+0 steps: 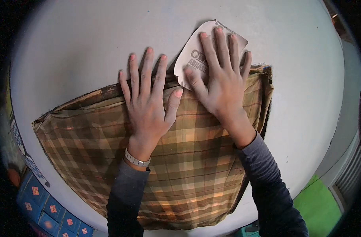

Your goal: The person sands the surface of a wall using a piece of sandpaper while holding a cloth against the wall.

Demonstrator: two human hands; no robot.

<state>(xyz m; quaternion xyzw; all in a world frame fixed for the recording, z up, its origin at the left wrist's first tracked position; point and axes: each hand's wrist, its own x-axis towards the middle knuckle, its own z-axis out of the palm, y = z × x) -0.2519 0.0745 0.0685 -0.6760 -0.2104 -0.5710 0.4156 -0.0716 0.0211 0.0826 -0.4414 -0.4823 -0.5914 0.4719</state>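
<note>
Spread flat, my right hand [225, 77] presses a curled sheet of sandpaper [186, 60] against the pale wall [88, 53]. Its printed backing faces me, and its upper right corner bends over. To the left of the sheet, my left hand [147, 100] has its fingers apart and holds nothing. Those fingertips are at the wall just above a dark wooden frame edge [91, 96]; the palm lies over a plaid cloth [180, 160] hanging from that edge. Pale dust coats both hands. The sandpaper's abrasive side is hidden.
Blue drawers [53, 209] with small picture stickers stand at the lower left. A bright green surface [318, 201] and a grey ribbed panel [350, 169] are at the right. Part of a teal object [247, 231] shows at the bottom.
</note>
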